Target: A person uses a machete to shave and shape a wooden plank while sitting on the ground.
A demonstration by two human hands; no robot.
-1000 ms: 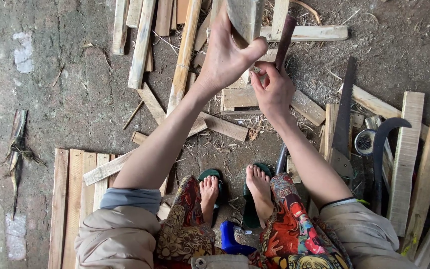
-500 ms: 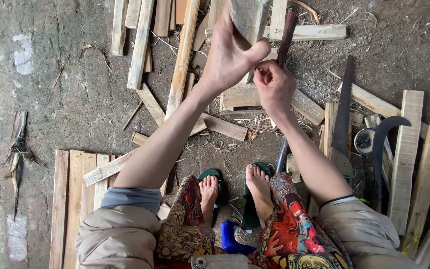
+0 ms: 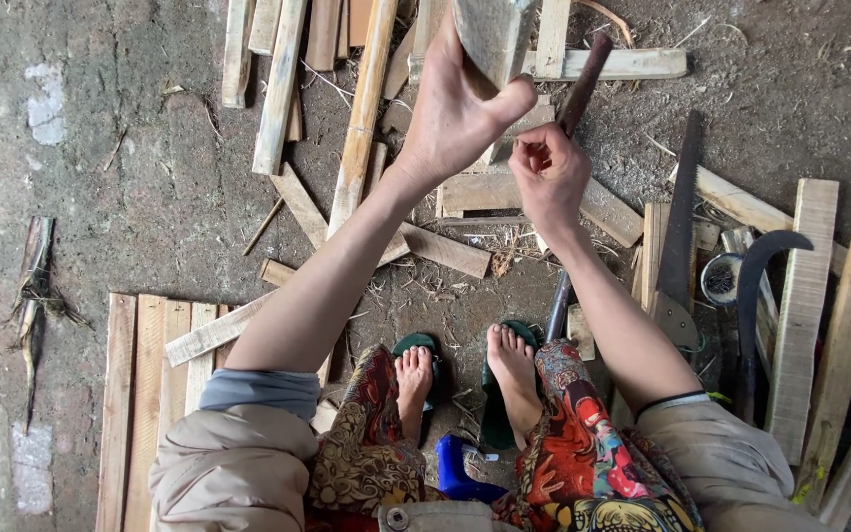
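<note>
Your left hand (image 3: pixel 455 108) has its fingers clamped round a wood block (image 3: pixel 492 37), held up over the floor (image 3: pixel 130 158) at top centre. Your right hand (image 3: pixel 549 177) is closed on a dark-handled tool (image 3: pixel 583 84) just beside it; the blade isn't visible. Keep the left thumb clear of the cut, steady the block, use short strokes. Sickle (image 3: pixel 755 296) and saw (image 3: pixel 680 222) lie to the right.

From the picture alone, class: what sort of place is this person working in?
Probably a rough outdoor woodworking spot: cut wooden slats lie scattered on the dirt ground, with a saw and a curved blade nearby.
</note>
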